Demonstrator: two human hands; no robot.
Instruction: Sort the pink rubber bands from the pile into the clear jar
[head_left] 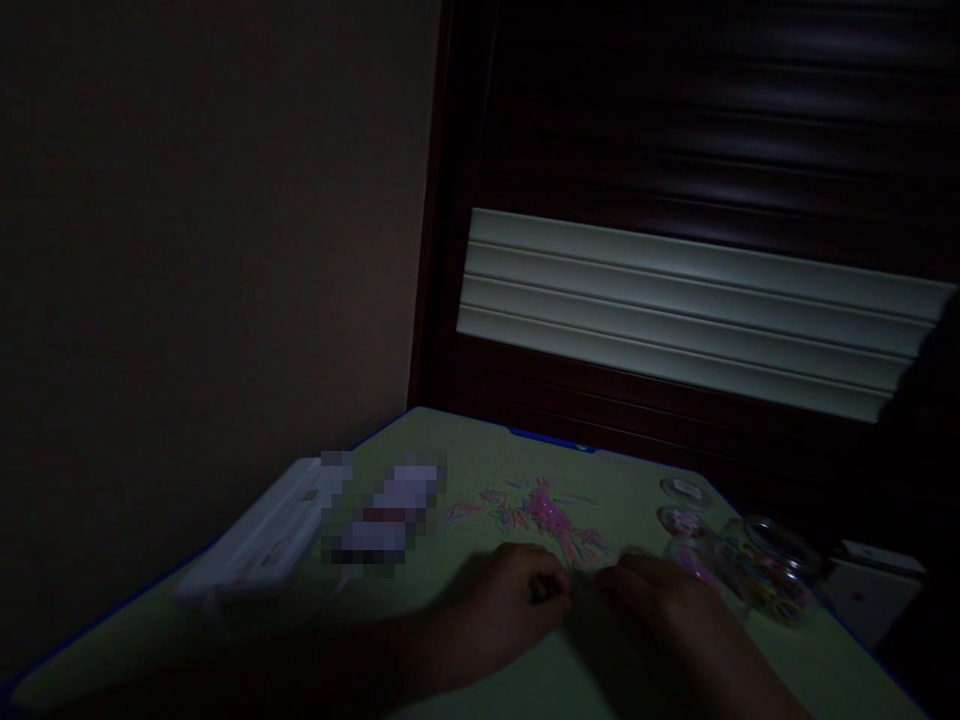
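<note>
A scattered pile of small pink and pastel strips (551,515) lies in the middle of the pale green table (450,440). Just in front of the pile, my left hand (517,595) is curled, thumb and fingertips pressed together. Close to its right, my right hand (660,600) has its fingers bent and together, pointing toward the left hand. A small gap separates the two hands. What either hand pinches, if anything, is too small and dark to make out.
A jar of colored bands (772,570) stands at the right, beside small round containers (682,522) and a clear lid (686,492). At the left lie a whitish case (259,540) and a pixelated, phone-like object (390,510). A white box (870,590) stands past the right edge.
</note>
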